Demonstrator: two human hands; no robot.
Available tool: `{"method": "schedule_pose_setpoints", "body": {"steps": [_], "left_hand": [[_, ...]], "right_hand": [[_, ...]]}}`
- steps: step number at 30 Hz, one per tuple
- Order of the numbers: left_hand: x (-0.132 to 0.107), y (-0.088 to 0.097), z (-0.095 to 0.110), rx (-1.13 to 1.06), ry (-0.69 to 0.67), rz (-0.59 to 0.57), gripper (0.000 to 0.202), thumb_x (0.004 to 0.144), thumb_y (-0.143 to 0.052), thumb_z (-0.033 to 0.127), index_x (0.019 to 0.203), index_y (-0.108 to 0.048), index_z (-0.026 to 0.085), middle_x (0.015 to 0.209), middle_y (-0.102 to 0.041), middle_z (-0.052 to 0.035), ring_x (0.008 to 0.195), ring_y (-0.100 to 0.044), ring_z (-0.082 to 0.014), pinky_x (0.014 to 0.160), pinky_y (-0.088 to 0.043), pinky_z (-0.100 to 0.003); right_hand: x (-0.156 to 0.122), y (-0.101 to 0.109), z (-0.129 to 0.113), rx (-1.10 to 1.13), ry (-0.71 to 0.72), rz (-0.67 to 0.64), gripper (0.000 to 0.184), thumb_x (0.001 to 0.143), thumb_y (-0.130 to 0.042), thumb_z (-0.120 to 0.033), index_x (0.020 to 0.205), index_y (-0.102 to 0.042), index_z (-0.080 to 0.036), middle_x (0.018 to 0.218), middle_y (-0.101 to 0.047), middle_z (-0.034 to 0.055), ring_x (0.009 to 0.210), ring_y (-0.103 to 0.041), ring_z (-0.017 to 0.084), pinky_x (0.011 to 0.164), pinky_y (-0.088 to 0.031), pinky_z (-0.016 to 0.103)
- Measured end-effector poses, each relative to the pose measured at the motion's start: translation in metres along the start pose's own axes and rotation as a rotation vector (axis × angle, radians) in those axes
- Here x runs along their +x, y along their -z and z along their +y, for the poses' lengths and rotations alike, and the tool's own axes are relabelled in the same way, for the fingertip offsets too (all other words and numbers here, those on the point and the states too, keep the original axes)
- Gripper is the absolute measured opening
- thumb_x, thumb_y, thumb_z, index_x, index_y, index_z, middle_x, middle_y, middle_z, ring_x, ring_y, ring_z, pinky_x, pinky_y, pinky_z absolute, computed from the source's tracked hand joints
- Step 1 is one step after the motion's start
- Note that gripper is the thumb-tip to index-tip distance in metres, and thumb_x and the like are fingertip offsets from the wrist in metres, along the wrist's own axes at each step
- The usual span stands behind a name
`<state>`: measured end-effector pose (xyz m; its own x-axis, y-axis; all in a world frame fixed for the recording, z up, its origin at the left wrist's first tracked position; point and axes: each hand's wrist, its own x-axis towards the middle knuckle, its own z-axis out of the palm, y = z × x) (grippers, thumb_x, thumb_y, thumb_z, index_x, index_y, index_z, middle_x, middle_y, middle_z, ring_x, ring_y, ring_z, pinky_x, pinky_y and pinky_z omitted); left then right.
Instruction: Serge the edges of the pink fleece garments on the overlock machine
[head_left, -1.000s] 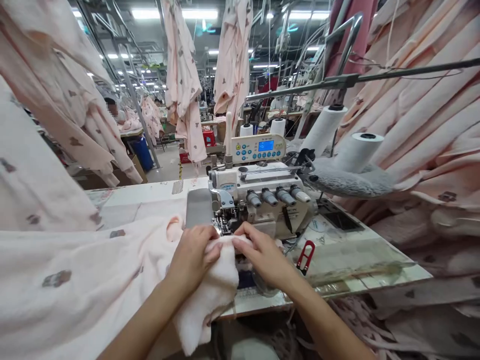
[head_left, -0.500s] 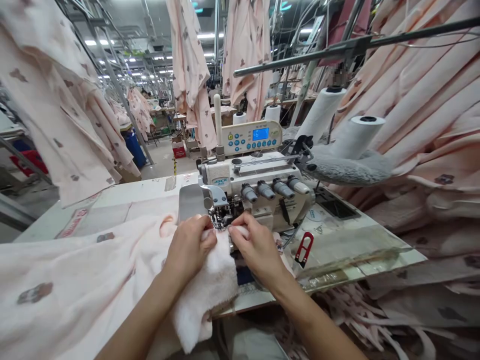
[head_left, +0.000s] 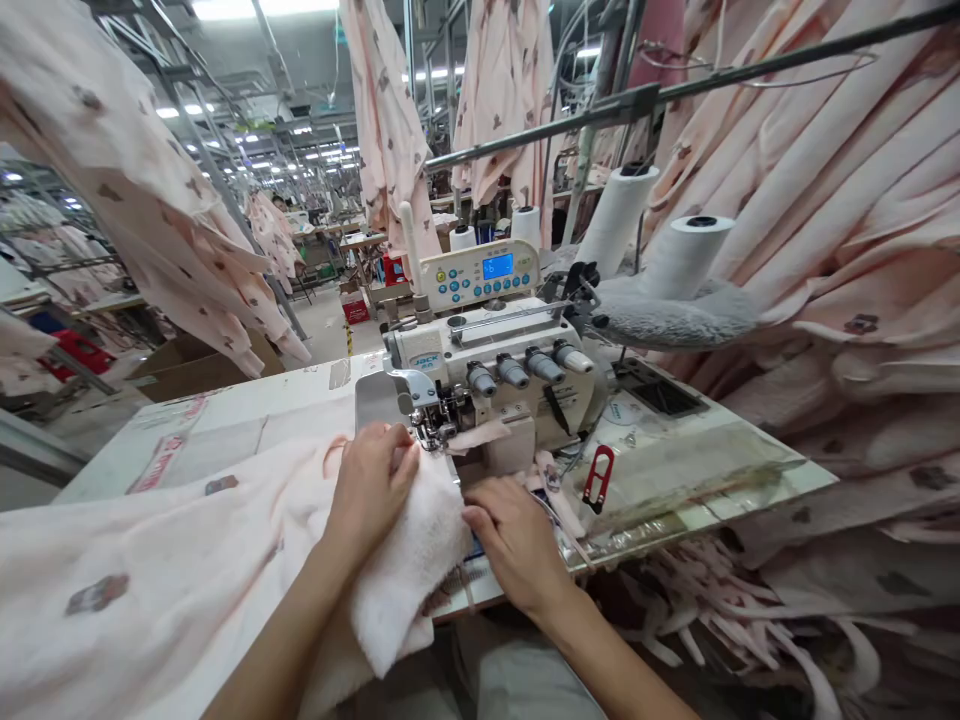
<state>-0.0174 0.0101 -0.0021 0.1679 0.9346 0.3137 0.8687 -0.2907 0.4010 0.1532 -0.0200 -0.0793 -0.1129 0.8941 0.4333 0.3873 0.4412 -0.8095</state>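
My left hand [head_left: 373, 480] pinches pale pink fleece fabric [head_left: 412, 540] just in front of the sewing machine's presser foot [head_left: 431, 425]. My right hand [head_left: 519, 540] is lower, close beside the fabric's right edge, with thumb and forefinger slightly apart and nothing visible between them; its other fingers curl partly out of sight. A narrow pink strip [head_left: 480, 436] sticks out to the right of the needle area on the white overlock machine [head_left: 495, 350]. The fleece spreads left over the table, with brownish printed motifs, and its corner hangs over the front edge.
Red thread snips [head_left: 598, 478] lie on the table [head_left: 697, 470] at the right. White thread cones [head_left: 697, 255] stand behind the machine. Printed pink garments [head_left: 840, 200] hang at the right and left. A metal rail [head_left: 540, 135] crosses above, and fabric strips [head_left: 720, 600] dangle below the table.
My right hand has released the fabric by the presser foot and moved down toward me. The pink strip at the needle area is now exposed. My left hand stays on the fleece.
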Motion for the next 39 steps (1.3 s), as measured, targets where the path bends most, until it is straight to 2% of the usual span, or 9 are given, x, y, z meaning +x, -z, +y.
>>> {"method": "schedule_pose_setpoints", "body": {"steps": [3,6,9,13,16,19,26,31,39], "left_hand": [[0.0,0.001,0.0,-0.004,0.01,-0.004,0.017,0.087,-0.043,0.027,0.076,-0.052,0.019,0.083,-0.056,-0.0044,0.084,-0.051,-0.0228,0.076,-0.037,-0.037],[0.001,0.001,-0.001,-0.024,0.023,0.004,0.015,0.087,-0.046,0.026,0.076,-0.053,0.018,0.083,-0.058,-0.0036,0.083,-0.052,-0.0219,0.076,-0.038,-0.037],[-0.003,-0.003,0.0,0.002,0.004,0.069,0.013,0.087,-0.05,0.025,0.077,-0.055,0.018,0.083,-0.058,-0.0032,0.083,-0.053,-0.0217,0.076,-0.038,-0.037],[-0.019,-0.009,0.005,0.223,-0.292,0.253,0.013,0.087,-0.049,0.011,0.086,-0.06,0.016,0.091,-0.06,-0.0057,0.087,-0.051,-0.0223,0.076,-0.038,-0.036],[-0.033,-0.01,0.01,0.35,-0.51,0.231,0.024,0.086,-0.046,0.004,0.102,-0.062,0.013,0.092,-0.062,-0.0065,0.084,-0.048,-0.0215,0.071,-0.039,-0.033],[-0.037,-0.008,0.01,0.415,-0.57,0.218,0.034,0.084,-0.044,0.001,0.113,-0.06,0.01,0.096,-0.063,-0.0076,0.082,-0.047,-0.0209,0.069,-0.041,-0.032],[-0.064,-0.013,0.013,0.227,-0.58,0.231,0.027,0.091,-0.043,0.011,0.113,-0.058,0.011,0.102,-0.061,-0.009,0.094,-0.049,-0.0213,0.081,-0.041,-0.033],[-0.097,-0.034,0.014,0.158,-0.472,0.198,0.037,0.087,-0.045,0.006,0.123,-0.051,0.009,0.112,-0.056,-0.0107,0.105,-0.048,-0.0202,0.09,-0.038,-0.031],[-0.097,-0.027,0.022,0.046,-0.518,0.276,0.022,0.087,-0.048,0.001,0.106,-0.055,0.011,0.084,-0.059,-0.0057,0.081,-0.05,-0.016,0.074,-0.041,-0.029]], "right_hand": [[0.006,-0.015,-0.001,0.174,-0.125,-0.178,0.069,0.088,-0.018,-0.076,0.054,-0.041,-0.021,0.058,-0.049,0.003,0.063,-0.046,0.019,0.059,-0.035,0.029],[0.009,-0.019,-0.011,0.284,-0.209,-0.17,0.06,0.089,-0.029,-0.069,0.055,-0.037,-0.021,0.054,-0.037,-0.002,0.054,-0.038,0.014,0.048,-0.028,0.024],[0.003,-0.014,-0.021,0.315,-0.218,-0.055,0.041,0.088,-0.043,-0.052,0.066,-0.048,-0.018,0.065,-0.046,-0.0012,0.063,-0.044,0.014,0.056,-0.032,0.023],[-0.008,-0.01,-0.018,0.287,-0.231,0.006,0.029,0.084,-0.05,-0.04,0.066,-0.054,-0.017,0.065,-0.049,-0.0009,0.064,-0.044,0.014,0.057,-0.03,0.023],[-0.012,-0.011,-0.012,0.389,-0.304,-0.056,0.027,0.082,-0.05,-0.041,0.07,-0.056,-0.017,0.065,-0.05,-0.0014,0.062,-0.043,0.014,0.055,-0.031,0.022],[-0.009,-0.012,-0.011,0.516,-0.357,-0.074,0.028,0.08,-0.053,-0.043,0.07,-0.055,-0.017,0.064,-0.05,-0.0017,0.061,-0.043,0.013,0.054,-0.032,0.022],[-0.007,-0.009,-0.013,0.586,-0.354,-0.078,0.028,0.081,-0.054,-0.043,0.074,-0.055,-0.017,0.066,-0.05,-0.0015,0.063,-0.045,0.014,0.055,-0.034,0.022],[-0.029,-0.003,-0.012,0.467,-0.228,-0.23,0.008,0.073,-0.049,-0.019,0.08,-0.054,-0.019,0.08,-0.055,-0.0002,0.08,-0.051,0.017,0.074,-0.039,0.025],[-0.041,0.002,-0.026,0.3,-0.199,-0.114,0.015,0.078,-0.048,-0.024,0.065,-0.051,-0.018,0.066,-0.049,-0.0011,0.064,-0.045,0.014,0.059,-0.032,0.024]]}}
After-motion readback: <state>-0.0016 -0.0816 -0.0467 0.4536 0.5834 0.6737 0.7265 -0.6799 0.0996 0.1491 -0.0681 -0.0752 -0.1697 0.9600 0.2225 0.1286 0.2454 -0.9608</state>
